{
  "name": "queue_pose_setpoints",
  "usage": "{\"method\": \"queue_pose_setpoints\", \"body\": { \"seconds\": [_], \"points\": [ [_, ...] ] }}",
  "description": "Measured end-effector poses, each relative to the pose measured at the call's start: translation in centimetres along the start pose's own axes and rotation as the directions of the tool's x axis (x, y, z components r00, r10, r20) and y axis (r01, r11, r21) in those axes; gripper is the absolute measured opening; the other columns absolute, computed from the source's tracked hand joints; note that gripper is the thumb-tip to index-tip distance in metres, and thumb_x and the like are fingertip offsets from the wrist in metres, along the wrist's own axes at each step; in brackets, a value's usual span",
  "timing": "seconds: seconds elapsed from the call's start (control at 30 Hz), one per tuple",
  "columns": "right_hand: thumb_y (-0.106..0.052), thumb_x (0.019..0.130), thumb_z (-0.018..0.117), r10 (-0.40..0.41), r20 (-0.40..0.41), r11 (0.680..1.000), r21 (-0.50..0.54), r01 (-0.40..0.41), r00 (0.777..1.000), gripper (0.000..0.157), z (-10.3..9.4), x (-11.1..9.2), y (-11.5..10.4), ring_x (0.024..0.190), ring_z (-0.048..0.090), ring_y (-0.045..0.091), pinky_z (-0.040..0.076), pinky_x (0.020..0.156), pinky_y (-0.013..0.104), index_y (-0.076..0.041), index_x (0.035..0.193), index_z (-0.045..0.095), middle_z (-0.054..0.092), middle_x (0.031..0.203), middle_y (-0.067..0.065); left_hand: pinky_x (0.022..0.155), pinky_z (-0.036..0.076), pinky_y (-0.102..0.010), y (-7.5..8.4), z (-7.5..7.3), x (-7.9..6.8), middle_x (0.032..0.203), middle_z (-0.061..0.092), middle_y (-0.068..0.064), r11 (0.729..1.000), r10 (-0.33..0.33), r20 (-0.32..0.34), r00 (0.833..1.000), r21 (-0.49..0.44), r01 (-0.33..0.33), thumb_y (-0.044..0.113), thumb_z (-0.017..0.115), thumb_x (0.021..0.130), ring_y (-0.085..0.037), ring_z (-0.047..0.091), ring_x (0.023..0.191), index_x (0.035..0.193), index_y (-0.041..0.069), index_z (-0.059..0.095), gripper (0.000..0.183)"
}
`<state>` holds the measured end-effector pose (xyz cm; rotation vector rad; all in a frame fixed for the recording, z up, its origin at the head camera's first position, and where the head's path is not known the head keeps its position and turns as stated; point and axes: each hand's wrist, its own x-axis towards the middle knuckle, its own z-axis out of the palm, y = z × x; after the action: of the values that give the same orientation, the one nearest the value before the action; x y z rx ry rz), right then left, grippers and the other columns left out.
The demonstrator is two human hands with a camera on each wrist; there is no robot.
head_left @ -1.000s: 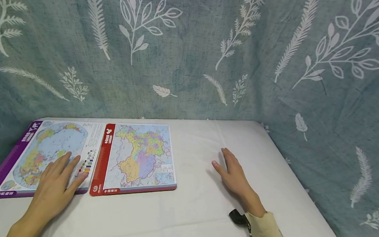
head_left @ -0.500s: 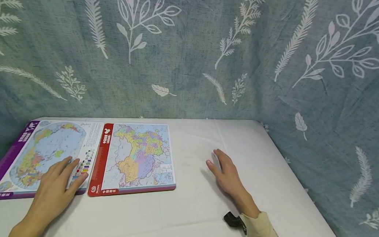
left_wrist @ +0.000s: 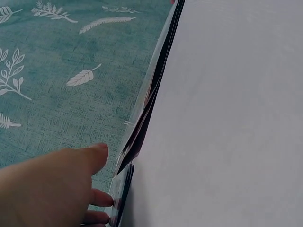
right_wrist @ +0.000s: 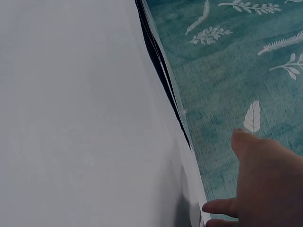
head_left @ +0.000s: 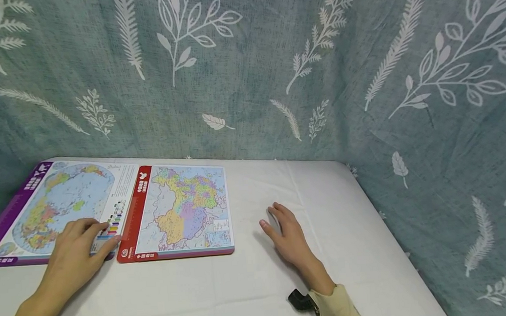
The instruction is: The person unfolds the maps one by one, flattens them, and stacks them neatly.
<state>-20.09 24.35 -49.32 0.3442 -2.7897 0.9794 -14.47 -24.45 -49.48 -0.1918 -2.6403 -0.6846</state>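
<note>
A purple-edged world map board (head_left: 74,182) lies at the left of the white table. Beside it on the right is a red-edged map of China (head_left: 194,201), flat on the table. My left hand (head_left: 76,244) rests on the near right part of the world map, fingers slightly bent and covering some of its print. In the left wrist view the fingertips touch the thin edge of a board (left_wrist: 124,194). To the right of the China map, my right hand (head_left: 289,236) hangs over the cloth, thumb apart from the fingers, holding nothing.
A white cloth (head_left: 244,286) covers the table. Behind it and along the right side hangs a green curtain (head_left: 247,80) with white leaf prints. Each wrist wears a black camera mount; the right mount (head_left: 300,300) is near the cloth.
My right hand has moved left toward the China map. The fingers of my left hand have bent and drawn back a little over the world map. Both boards stay in place.
</note>
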Motion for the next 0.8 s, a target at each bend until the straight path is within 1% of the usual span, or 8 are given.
{"method": "queue_pose_setpoints", "body": {
  "seconds": [0.17,0.33,0.53,0.67,0.73,0.8],
  "points": [
    [-0.047,0.104,0.063,-0.018,0.019,1.000,0.008,0.018,1.000,0.067,1.0,-0.2,-1.3,0.155,0.034,0.039,0.030,0.123,0.060,0.002,0.150,0.054,0.042,0.164,0.019,0.090,0.038,-0.065,0.1,0.2,0.0,0.118,0.060,-0.027,0.999,0.032,-0.024,0.999,0.005,-0.032,0.037,0.088,0.083,-0.046,0.051,0.111,0.117,-0.007,0.072,0.058],
    [-0.049,0.103,0.063,-0.040,0.046,0.999,0.006,0.040,0.998,0.072,2.0,-0.6,-2.8,0.156,0.033,0.038,0.029,0.124,0.058,0.004,0.151,0.052,0.041,0.164,0.019,0.086,0.038,-0.061,0.2,0.4,-0.1,0.113,0.061,-0.024,0.998,0.063,-0.039,0.997,0.011,-0.063,0.035,0.091,0.079,-0.043,0.053,0.106,0.114,-0.007,0.073,0.058],
    [-0.049,0.102,0.064,-0.062,0.084,0.998,-0.001,0.062,0.995,0.074,2.9,-0.9,-4.1,0.157,0.032,0.035,0.028,0.126,0.055,0.002,0.153,0.050,0.040,0.166,0.016,0.085,0.040,-0.060,0.5,0.6,-0.1,0.110,0.061,-0.022,0.997,0.075,-0.043,0.996,0.014,-0.075,0.035,0.092,0.077,-0.040,0.054,0.103,0.113,-0.006,0.074,0.058],
    [-0.050,0.102,0.064,-0.075,0.091,0.997,0.008,0.075,0.993,0.073,3.3,-1.0,-4.8,0.158,0.031,0.034,0.027,0.126,0.055,0.001,0.153,0.050,0.040,0.166,0.015,0.084,0.040,-0.056,0.7,0.7,0.0,0.105,0.063,-0.019,0.993,0.117,-0.081,0.990,-0.003,-0.118,0.032,0.093,0.075,-0.038,0.055,0.100,0.111,-0.005,0.075,0.055],
    [-0.050,0.102,0.064,-0.081,0.097,0.997,0.012,0.080,0.992,0.074,3.5,-1.1,-5.1,0.158,0.030,0.033,0.027,0.126,0.055,0.001,0.154,0.049,0.040,0.167,0.015,0.084,0.040,-0.054,0.8,0.8,0.0,0.103,0.063,-0.017,0.991,0.133,-0.087,0.987,-0.016,-0.135,0.032,0.093,0.075,-0.036,0.056,0.099,0.111,-0.005,0.076,0.054],
    [-0.050,0.102,0.064,-0.090,0.103,0.996,0.016,0.089,0.991,0.074,3.7,-1.1,-5.4,0.158,0.030,0.034,0.027,0.126,0.055,0.002,0.154,0.049,0.039,0.167,0.015,0.084,0.041,-0.052,0.9,0.9,-0.1,0.103,0.064,-0.016,0.990,0.139,-0.080,0.987,-0.026,-0.141,0.033,0.092,0.076,-0.035,0.055,0.099,0.112,-0.005,0.076,0.055]
  ]
}}
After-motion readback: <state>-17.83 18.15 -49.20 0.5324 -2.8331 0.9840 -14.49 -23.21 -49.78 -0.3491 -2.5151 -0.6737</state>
